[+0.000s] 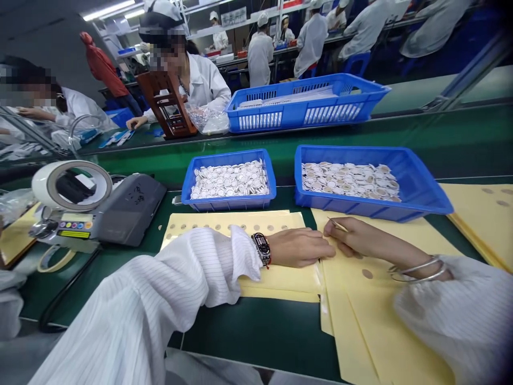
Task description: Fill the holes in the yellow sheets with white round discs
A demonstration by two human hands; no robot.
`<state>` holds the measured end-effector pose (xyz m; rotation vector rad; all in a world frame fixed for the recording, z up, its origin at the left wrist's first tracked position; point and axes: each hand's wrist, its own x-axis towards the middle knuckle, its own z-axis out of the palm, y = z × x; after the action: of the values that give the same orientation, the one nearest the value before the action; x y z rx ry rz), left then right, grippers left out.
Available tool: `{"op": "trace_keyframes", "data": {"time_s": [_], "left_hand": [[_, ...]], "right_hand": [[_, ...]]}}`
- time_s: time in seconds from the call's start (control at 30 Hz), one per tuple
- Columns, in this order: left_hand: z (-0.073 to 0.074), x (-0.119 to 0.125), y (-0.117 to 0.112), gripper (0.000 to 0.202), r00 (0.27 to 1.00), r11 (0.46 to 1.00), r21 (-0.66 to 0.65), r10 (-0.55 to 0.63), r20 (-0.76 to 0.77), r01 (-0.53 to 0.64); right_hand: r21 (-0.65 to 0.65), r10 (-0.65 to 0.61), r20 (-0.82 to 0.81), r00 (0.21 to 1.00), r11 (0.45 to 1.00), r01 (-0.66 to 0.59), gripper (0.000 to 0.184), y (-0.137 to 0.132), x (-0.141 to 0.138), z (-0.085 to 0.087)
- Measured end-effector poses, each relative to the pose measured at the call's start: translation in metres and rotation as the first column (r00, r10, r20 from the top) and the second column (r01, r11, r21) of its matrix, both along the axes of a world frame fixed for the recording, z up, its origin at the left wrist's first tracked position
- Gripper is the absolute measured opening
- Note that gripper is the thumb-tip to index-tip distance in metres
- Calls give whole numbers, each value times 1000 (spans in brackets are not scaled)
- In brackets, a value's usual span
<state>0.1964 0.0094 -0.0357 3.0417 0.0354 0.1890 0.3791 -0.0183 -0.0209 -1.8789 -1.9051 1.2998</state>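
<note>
Hands meeting over yellow sheets (280, 278) at the table's near edge, left hand (300, 247) flat on a sheet with fingers together, right hand (352, 238) pinching thin tweezers (335, 224), two blue trays (228, 182) of round discs just behind.

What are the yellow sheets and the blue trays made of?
The yellow sheets look like thin matte paper or backing liner: flat, overlapping, dotted with round spots. The blue trays look like moulded plastic: smooth, slightly glossy walls with a rolled rim.
</note>
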Motion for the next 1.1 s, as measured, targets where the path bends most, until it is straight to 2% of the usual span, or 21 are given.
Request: {"op": "trace_keyframes", "data": {"time_s": [0.2, 0.4, 0.6, 0.77, 0.87, 0.97, 1.1], "left_hand": [[2, -3, -1, 22, 1000, 1000, -1, 0, 8, 0], [0, -2, -3, 22, 999, 1000, 18, 18, 46, -19], [-2, 2, -5, 27, 994, 999, -4, 50, 96, -50], [1, 3, -5, 27, 991, 997, -45, 71, 114, -66], [8, 0, -5, 26, 990, 991, -97, 102, 98, -93], [21, -5, -4, 21, 994, 985, -146, 98, 42, -91], [44, -8, -3, 14, 987, 978, -177, 83, -138, -107]], "right_hand": [[-19, -20, 13, 1000, 1000, 21, 20, -2, -4, 8], [-30, -45, 8, 999, 999, 46, 11, -5, -8, 15], [-8, -45, 12, 999, 999, 45, 9, -7, -8, 22], [-13, -54, 6, 999, 998, 54, 8, -8, -7, 23], [-9, -24, -23, 999, 1000, 24, 9, -8, -7, 22], [24, 39, -41, 998, 999, -38, 11, -8, -7, 18], [35, 66, -57, 996, 997, -64, 12, -6, -5, 11]]}}
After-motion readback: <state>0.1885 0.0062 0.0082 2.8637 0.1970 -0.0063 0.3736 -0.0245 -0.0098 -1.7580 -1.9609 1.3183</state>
